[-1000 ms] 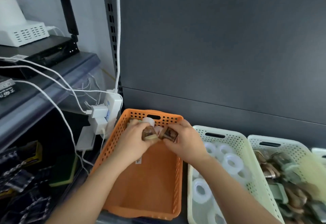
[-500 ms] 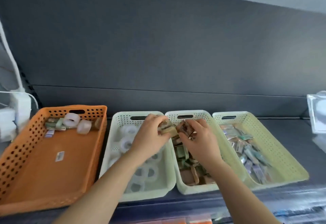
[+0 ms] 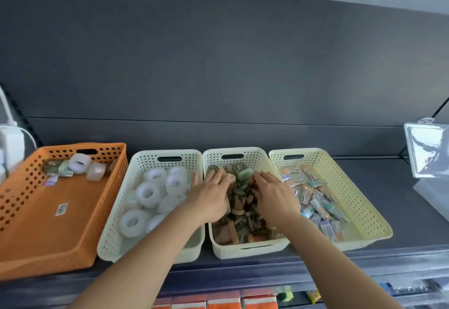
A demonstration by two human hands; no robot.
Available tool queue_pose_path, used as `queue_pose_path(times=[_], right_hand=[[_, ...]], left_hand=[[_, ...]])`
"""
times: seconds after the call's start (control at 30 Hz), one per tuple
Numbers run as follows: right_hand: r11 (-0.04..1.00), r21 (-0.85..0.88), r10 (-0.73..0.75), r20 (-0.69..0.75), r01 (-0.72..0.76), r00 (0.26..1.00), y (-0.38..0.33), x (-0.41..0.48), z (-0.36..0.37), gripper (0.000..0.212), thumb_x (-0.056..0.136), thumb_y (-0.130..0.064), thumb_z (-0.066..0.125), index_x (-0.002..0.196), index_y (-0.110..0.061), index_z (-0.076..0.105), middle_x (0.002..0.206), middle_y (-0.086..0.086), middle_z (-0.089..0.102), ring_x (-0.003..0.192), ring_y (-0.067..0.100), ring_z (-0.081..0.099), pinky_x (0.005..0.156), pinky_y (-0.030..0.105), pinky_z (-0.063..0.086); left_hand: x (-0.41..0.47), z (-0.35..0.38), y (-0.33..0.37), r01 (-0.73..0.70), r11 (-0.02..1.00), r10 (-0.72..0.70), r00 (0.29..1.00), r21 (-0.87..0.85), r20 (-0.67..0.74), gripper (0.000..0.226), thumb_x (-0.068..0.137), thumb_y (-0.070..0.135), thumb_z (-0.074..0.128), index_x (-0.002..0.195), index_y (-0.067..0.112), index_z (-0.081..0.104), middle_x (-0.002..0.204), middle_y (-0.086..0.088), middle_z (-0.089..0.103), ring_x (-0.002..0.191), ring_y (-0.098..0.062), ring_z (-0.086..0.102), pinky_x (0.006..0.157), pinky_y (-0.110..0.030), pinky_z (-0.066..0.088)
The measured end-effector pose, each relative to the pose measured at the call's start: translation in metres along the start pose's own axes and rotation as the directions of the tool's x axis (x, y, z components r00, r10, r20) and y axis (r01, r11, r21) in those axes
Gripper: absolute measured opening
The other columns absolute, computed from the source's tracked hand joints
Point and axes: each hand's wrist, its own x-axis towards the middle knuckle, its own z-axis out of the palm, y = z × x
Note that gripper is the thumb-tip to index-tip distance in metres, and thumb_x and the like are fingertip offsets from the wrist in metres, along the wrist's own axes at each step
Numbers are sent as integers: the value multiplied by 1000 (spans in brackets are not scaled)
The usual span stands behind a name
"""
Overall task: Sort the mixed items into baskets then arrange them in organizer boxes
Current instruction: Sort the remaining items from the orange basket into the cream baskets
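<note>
While both hands lie palm-down in middle basket (image 3: 250,248), fingers (image 3: 215,175) look straight and spread, nothing pinched; left hand (image 3: 211,198) and right hand (image 3: 275,198) touch pile of brown clips (image 3: 243,209), likely settling like with like; tape rolls (image 3: 148,193) fill basket just left, small packets (image 3: 315,201) basket just right; few mixed items (image 3: 73,168) wait at far end of orange basket (image 3: 43,260), so sorting looks unfinished.

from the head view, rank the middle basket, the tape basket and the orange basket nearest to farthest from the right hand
1. Middle basket: the right hand is over it, near its right wall.
2. Tape basket: the next one to the left.
3. Orange basket: at the far left of the row.
</note>
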Motion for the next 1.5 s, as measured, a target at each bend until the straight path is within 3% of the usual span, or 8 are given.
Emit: queue_pose_path(times=[0.2,0.37,0.67,0.8,0.93,1.2,1.37,1.5], right_hand=[[997,67,-24,-43,27,999,-15,13,1,45,87,-6,46,130,-17,53,135,1,53,124,22,48,99,33,44],[979,172,-87,-151,112,985,-59,34,-5,31,88,-10,50,114,-14,67,109,4,67,102,25,60,83,36,50],[919,252,-291,-78,302,953,-178,82,9,26,90,-25,53,112,-20,68,109,-1,65,108,20,56,85,33,46],[882,270,-391,-36,386,920,-233,104,22,26,91,-28,54,114,-23,66,112,-3,64,109,18,53,85,31,46],[845,234,-500,25,481,866,-282,123,38,17,87,-24,54,99,-21,66,100,-2,63,100,21,53,76,28,43],[846,16,-517,269,533,813,-340,148,69,32,94,-24,44,124,-22,51,121,6,53,117,26,44,101,39,32],[877,-77,-426,332,474,842,-352,158,73,32,95,-20,40,124,-21,54,124,9,51,119,28,42,101,39,34],[898,-33,-410,295,438,863,-356,161,71,30,92,-20,40,108,-19,65,112,9,57,109,28,48,84,33,38]], left_hand=[[-16,-14,-19,3,1000,-6,996,-27,-94,52,95,23,38,145,13,33,159,-6,14,146,-20,7,116,-49,7],[-35,-33,-59,47,999,-43,970,14,-238,32,87,19,47,118,17,57,134,0,46,131,-19,34,111,-41,25],[-83,-59,-181,289,957,-271,906,8,-326,20,87,15,51,102,19,63,110,3,57,106,-18,48,80,-31,43],[-98,-59,-234,360,933,-344,874,-19,-345,16,86,15,53,96,20,65,106,3,56,112,-19,47,84,-34,48],[-101,-51,-277,402,915,-395,873,-37,-286,32,89,11,52,119,20,58,129,3,49,121,-20,45,89,-33,48],[-85,-34,-331,353,935,-348,912,-15,-220,59,88,-4,46,143,14,35,151,-3,32,135,-24,33,110,-35,33],[-74,-30,-348,357,932,-362,892,-68,-272,39,91,3,44,127,16,50,120,-5,45,113,-25,48,85,-34,42],[-68,-31,-352,368,926,-378,890,-87,-254,13,92,16,52,102,16,60,107,-2,48,105,-22,50,75,-31,42]])
